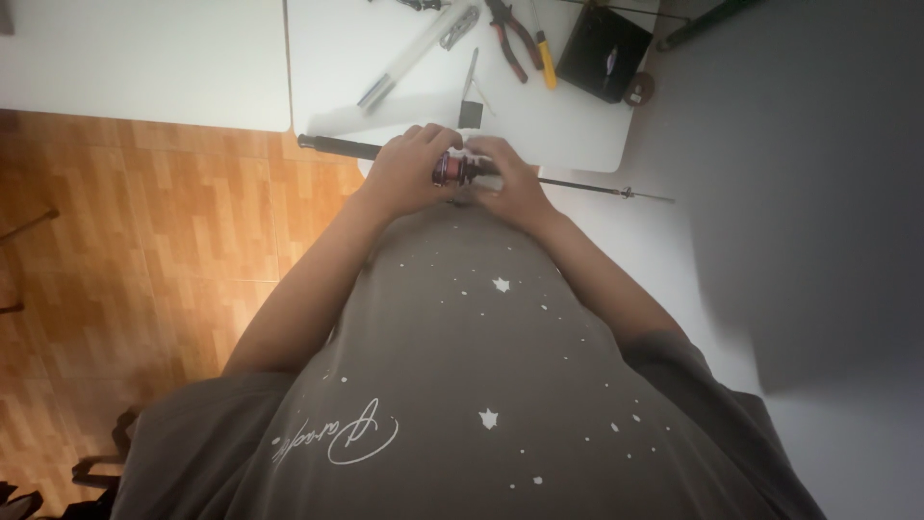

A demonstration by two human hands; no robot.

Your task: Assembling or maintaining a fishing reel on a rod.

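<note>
A thin black fishing rod (pixel 597 188) lies across in front of my body, its thick black handle (pixel 337 146) sticking out to the left. A small red and black reel (pixel 449 170) sits on the rod between my hands. My left hand (pixel 409 169) is wrapped around the rod and the reel's left side. My right hand (pixel 510 178) grips the rod just right of the reel, with fingers curled over it. The part of the rod under my hands is hidden.
A white table (pixel 385 106) beyond my hands holds red-handled pliers (pixel 510 39), a yellow-handled tool (pixel 546 58), a long white and grey tool (pixel 414 53), a small black blade-like tool (pixel 469 96) and a black box (pixel 602 53). Another white table (pixel 144 63) stands left. Wooden floor (pixel 144 250) lies below.
</note>
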